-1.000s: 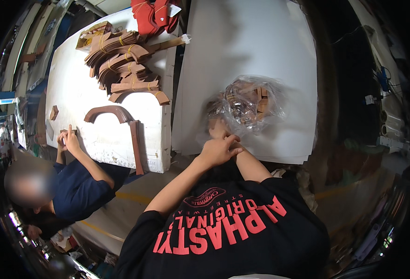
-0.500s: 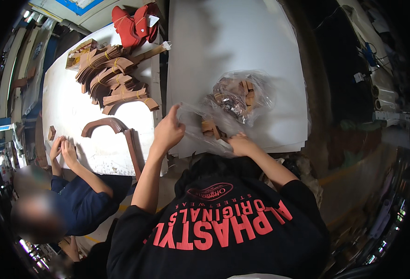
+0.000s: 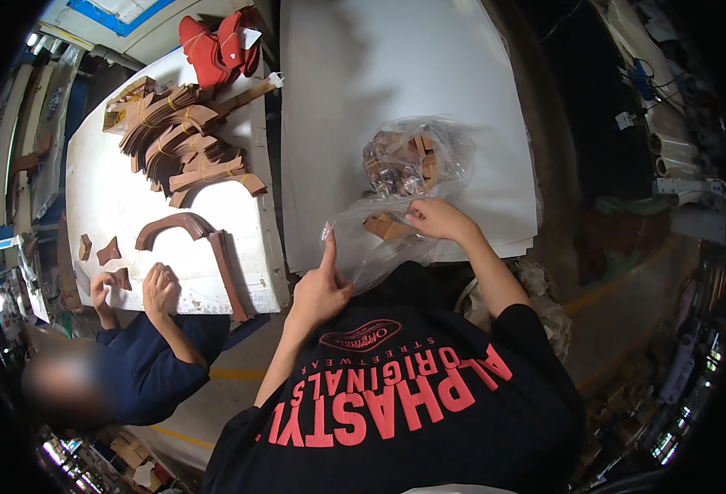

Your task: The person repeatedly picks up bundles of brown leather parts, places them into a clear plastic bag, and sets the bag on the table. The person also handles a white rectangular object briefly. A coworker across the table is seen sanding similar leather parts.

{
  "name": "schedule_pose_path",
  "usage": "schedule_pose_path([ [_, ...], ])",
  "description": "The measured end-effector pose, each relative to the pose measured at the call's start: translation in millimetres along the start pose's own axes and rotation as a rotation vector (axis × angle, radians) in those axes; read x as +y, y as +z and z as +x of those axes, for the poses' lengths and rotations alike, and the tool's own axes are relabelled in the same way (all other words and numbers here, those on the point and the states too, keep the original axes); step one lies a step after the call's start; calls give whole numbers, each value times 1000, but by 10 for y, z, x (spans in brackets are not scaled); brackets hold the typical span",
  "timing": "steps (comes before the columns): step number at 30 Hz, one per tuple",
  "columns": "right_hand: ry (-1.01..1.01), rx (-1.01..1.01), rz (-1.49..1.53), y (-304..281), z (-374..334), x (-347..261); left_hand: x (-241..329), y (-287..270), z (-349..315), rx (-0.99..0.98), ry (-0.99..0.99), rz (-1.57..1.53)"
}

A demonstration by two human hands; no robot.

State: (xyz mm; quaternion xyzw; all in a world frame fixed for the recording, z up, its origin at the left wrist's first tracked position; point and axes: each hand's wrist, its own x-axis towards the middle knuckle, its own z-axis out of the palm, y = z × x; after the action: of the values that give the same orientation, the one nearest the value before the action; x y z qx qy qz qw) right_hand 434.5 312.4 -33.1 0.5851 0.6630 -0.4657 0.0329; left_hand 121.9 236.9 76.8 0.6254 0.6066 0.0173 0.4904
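A clear plastic bag [image 3: 353, 224] lies slack across the near part of the white table, with a tan stack of cut pieces [image 3: 385, 226] showing through it. My left hand [image 3: 322, 295] grips its near left edge, thumb and curled fingers closed, while the index finger points up with a small pale bit at its tip. On the right, my right hand [image 3: 441, 220] pinches the film beside the tan stack; what lies under its fingertips is hidden. Just beyond sits a fuller clear bag [image 3: 396, 165] of brown and tan pieces.
To the left, a second white table [image 3: 252, 247] carries banded brown strips [image 3: 186, 136], red cut pieces [image 3: 219, 49] and curved brown stacks [image 3: 177, 226]. A co-worker's hands [image 3: 157, 288] handle small brown pieces there. Crumpled pale sheeting [image 3: 536, 300] lies by my right elbow.
My left hand has come down and nearer, drawing the bag's edge with it. The right hand has moved up and away from me. More small brown pieces show by the co-worker's hands.
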Motion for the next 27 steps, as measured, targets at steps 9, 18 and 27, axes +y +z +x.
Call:
schedule_pose_path([
  [9, 666, 822, 253, 1420, 26, 1030, 188, -56, 53, 224, 141, 380],
  [18, 277, 318, 1597, 912, -598, 523, 14, -54, 724, -32, 192, 662],
  [27, 102, 789, 138, -528, -1068, 150, -141, 121, 643, 299, 55, 438],
])
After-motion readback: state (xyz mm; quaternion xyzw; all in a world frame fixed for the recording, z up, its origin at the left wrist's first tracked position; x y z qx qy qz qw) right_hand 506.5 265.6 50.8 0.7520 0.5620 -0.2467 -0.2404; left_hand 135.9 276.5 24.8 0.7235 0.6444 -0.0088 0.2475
